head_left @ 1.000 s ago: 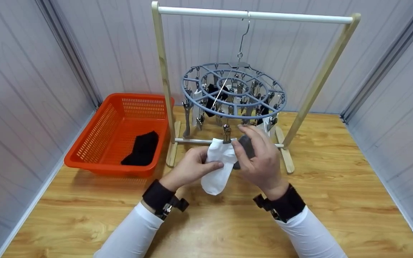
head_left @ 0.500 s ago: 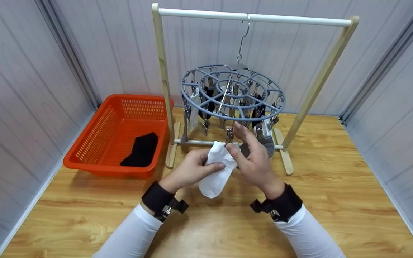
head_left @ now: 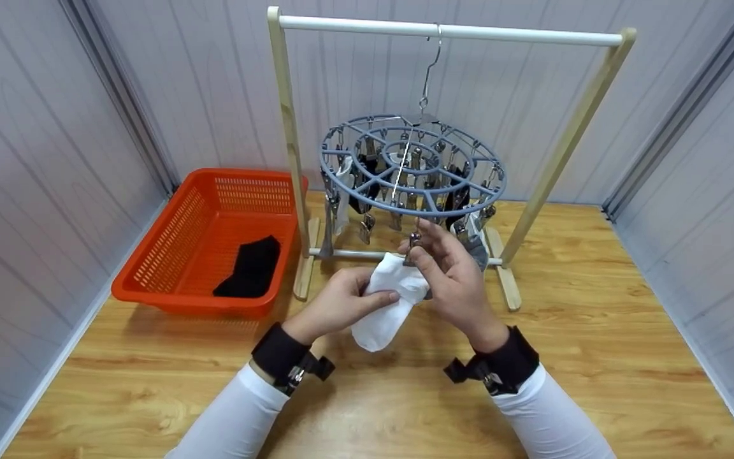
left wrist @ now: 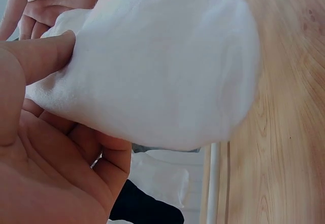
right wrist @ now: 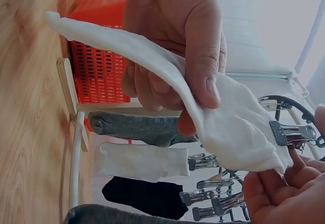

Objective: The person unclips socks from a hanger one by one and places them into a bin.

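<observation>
A white sock (head_left: pixel 383 322) hangs by its cuff from a metal clip (head_left: pixel 413 245) at the near edge of the round grey hanger (head_left: pixel 434 210). My left hand (head_left: pixel 348 296) pinches the sock midway along, thumb on top, as the left wrist view also shows. The right hand (head_left: pixel 459 277) has its thumb and fingers about the clip. In the right wrist view the clip (right wrist: pixel 292 132) bites the cuff, and fingertips (right wrist: pixel 261 191) of the right hand touch the cuff's edge. Part of the right hand lies outside that view.
An orange basket (head_left: pixel 144 290) with a black sock (head_left: pixel 252 268) in it stands at the left. Several clips and hung socks, among them a grey sock (right wrist: pixel 142 127) and a black sock (right wrist: pixel 144 196), crowd under the hanger. A rack with wooden posts (head_left: pixel 571 153) bears it.
My right thumb has gone from the sock's cuff edge onto the clip, and the fingers have closed in behind it. The hanger has turned a little; the clip has shifted slightly right and down.
</observation>
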The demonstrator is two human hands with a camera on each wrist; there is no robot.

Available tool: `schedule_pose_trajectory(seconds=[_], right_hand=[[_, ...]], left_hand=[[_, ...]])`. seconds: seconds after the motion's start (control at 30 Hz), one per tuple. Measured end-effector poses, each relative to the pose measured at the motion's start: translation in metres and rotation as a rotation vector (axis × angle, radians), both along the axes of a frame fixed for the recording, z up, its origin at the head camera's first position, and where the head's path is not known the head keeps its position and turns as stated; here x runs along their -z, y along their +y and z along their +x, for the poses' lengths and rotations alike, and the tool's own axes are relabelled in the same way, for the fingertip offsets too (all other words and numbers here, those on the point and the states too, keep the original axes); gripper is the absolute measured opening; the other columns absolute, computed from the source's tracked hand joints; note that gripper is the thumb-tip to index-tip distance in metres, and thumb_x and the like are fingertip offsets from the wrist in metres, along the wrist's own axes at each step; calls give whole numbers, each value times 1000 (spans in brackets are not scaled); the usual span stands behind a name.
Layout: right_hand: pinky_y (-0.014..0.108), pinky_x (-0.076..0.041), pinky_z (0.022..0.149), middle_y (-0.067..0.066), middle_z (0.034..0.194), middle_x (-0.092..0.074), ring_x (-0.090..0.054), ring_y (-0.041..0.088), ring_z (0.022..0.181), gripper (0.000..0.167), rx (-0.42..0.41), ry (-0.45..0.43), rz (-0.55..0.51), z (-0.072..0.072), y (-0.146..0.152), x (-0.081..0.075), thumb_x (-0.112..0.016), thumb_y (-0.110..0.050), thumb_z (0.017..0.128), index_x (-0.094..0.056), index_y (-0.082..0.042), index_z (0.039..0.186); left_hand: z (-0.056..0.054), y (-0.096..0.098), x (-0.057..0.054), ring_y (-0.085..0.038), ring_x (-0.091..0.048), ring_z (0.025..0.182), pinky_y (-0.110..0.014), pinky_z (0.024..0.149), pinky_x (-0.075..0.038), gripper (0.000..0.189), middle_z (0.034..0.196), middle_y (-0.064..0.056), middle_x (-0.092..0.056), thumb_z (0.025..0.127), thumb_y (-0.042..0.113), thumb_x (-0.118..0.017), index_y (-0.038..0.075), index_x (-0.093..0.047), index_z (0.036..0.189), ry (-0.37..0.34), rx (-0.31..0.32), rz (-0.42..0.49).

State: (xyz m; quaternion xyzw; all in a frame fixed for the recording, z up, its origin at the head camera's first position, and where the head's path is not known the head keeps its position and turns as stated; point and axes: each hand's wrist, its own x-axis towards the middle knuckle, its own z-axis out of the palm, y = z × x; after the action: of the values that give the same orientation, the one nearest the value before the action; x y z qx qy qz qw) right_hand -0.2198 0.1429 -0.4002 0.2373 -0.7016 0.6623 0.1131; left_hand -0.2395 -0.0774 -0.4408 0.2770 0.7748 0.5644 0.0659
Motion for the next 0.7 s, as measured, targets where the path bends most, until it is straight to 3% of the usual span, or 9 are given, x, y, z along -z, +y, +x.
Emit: schedule_pose_trajectory(seconds=[0.2, 0.37, 0.57, 0.7], right_hand=[[33, -57, 105, 18, 119, -75, -71, 33, 119, 44, 37, -14, -1, 0, 0, -1, -58, 0, 113, -51, 12, 155], [36, -59, 104, 15, 116, -75, -72, 28, 116, 34, 39, -4, -7, -1, -3, 0, -57, 1, 113, -60, 13, 145], [36, -61, 100, 24, 117, -75, -74, 22, 110, 23, 60, 28, -18, -2, -3, 2, -60, 4, 111, -65, 15, 131], [37, -63, 98, 27, 117, -74, -76, 36, 110, 24, 86, 56, -22, -2, -2, 1, -63, 3, 110, -68, 15, 131]], left_hand=[[0, 1, 0, -15, -75, 86, -32, 73, -63, 28, 105, -8, -82, 104, 22, -82, 0, -79, 120, 5, -2, -12], [0, 0, 0, -13, -74, 84, -30, 72, -61, 26, 101, -6, -81, 105, 23, -81, 1, -79, 119, 10, -7, -26], [0, -1, 0, -13, -73, 83, -30, 71, -61, 27, 100, -5, -81, 104, 25, -82, 2, -80, 117, 5, -10, -35], [1, -1, -1, -12, -72, 82, -31, 71, -61, 26, 99, -7, -81, 104, 24, -82, 0, -80, 115, 15, -12, -25]])
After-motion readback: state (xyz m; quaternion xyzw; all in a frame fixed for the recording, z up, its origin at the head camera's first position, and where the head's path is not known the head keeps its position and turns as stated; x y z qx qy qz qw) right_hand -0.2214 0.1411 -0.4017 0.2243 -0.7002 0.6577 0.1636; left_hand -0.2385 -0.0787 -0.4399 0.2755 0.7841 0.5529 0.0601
